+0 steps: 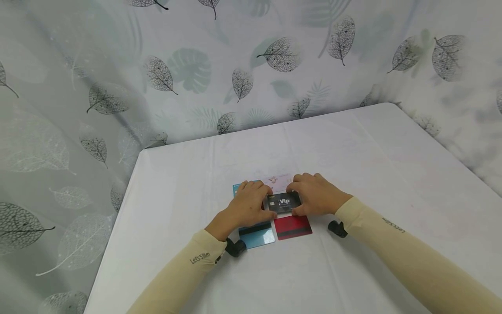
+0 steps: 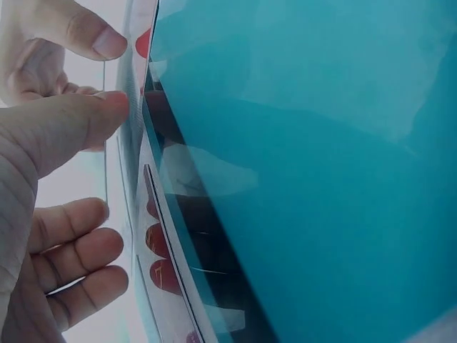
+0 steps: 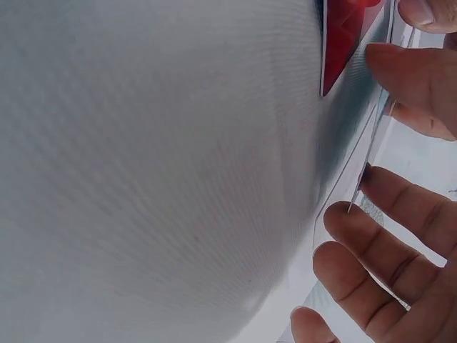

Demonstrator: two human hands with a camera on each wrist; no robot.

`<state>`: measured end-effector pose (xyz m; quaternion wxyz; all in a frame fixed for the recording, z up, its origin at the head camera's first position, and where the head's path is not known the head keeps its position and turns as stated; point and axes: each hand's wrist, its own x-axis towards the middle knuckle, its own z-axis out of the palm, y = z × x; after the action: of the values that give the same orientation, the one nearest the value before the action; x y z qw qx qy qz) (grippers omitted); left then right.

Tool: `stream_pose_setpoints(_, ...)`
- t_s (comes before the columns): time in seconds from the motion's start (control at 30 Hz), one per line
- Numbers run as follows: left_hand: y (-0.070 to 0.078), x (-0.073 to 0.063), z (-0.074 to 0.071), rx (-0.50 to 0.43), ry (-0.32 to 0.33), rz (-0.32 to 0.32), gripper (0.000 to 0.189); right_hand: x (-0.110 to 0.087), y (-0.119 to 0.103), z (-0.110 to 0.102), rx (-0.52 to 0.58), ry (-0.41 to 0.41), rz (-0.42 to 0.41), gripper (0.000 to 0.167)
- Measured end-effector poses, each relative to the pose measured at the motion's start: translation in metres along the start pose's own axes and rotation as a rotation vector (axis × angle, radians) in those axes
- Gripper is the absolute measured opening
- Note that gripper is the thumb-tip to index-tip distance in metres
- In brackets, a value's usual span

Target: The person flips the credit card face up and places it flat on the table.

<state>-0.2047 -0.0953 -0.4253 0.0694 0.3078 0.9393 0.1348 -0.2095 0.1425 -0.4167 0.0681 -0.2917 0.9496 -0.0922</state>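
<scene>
A black card (image 1: 284,203) with "Vip" printed on it lies between my two hands in the head view. My left hand (image 1: 249,204) grips its left end, thumb at the near edge and fingers at the far edge. At the opposite end, my right hand (image 1: 317,194) pinches the card the same way. From the right wrist, the card shows edge-on as a thin line between thumb (image 3: 400,68) and fingertips. Below the left hand is a blue card (image 1: 259,237) with a dark stripe; beside it lies a red card (image 1: 294,229), also striped.
Beyond the hands lie a pale pink card (image 1: 277,183) and another blue card (image 1: 236,187), partly covered by the left hand. All rest on a white-covered table (image 1: 176,192). A leaf-patterned curtain (image 1: 211,83) hangs behind the table and along its sides.
</scene>
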Motion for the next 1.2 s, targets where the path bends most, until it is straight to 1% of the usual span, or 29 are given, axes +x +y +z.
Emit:
stream_pose_setpoints(0.2, -0.001, -0.003, -0.001, -0.016, 0.009, -0.001, 0.057, -0.002, 0.001, 0.001, -0.006, 0.01, 0.004, 0.058)
stream_pose_setpoints(0.27, -0.003, -0.007, -0.003, -0.022, 0.014, 0.0, 0.057, -0.002, -0.001, 0.0, -0.011, 0.011, 0.004, 0.058)
stream_pose_setpoints(0.47, -0.005, -0.024, -0.009, -0.014, -0.004, -0.004, 0.06, -0.002, -0.006, -0.002, -0.02, 0.009, 0.0, 0.058)
stream_pose_setpoints(0.57, -0.006, -0.034, -0.01, 0.006, -0.011, -0.014, 0.062, -0.003, -0.007, 0.0, -0.019, 0.005, 0.0, 0.058)
stream_pose_setpoints(0.7, -0.006, -0.044, -0.011, 0.008, -0.017, -0.023, 0.064, -0.005, -0.009, 0.002, -0.005, 0.008, 0.01, 0.057)
stream_pose_setpoints(0.87, -0.004, -0.053, -0.011, 0.033, -0.06, -0.02, 0.066, -0.006, -0.012, 0.004, 0.028, 0.004, 0.013, 0.055)
stream_pose_setpoints(1.03, -0.003, -0.06, -0.012, 0.048, -0.108, -0.008, 0.068, -0.005, -0.02, 0.002, 0.026, 0.003, -0.023, 0.055)
stream_pose_setpoints(1.2, -0.004, -0.065, -0.01, 0.052, -0.116, -0.011, 0.069, -0.003, -0.029, 0.003, 0.011, -0.012, -0.046, 0.056)
